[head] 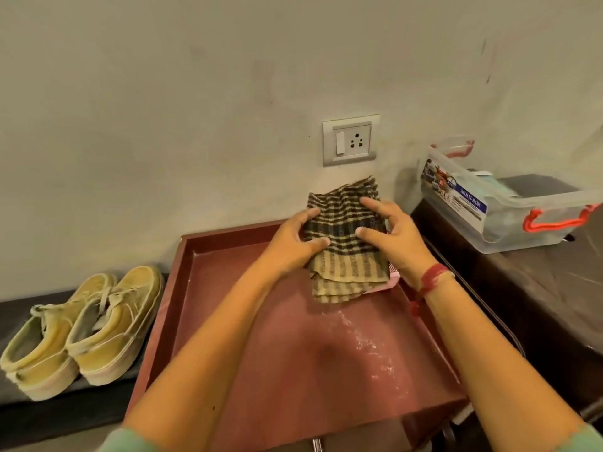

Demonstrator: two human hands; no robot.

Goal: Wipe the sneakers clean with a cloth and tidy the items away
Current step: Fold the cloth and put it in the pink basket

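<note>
Red rimmed table (pixel 212 272): folded checked cloth (pixel 346 256) at far right corner, white smears mid-surface. Low dark bench (pixel 98 398), left: pair of yellow sneakers (pixel 88 327). Dark table (pixel 538 288), right: clear plastic box (pixel 502 216)

Faded yellow sneakers (pixel 98 334) — cloth (pixel 346 246) checked black and tan — tray (pixel 215 272) reddish-brown.

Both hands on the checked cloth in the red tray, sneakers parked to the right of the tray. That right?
One slip: the sneakers sit to the left of the red tray, not the right, as the head view shows. The rest stands: left hand and right hand hold the checked cloth in the tray.
</note>
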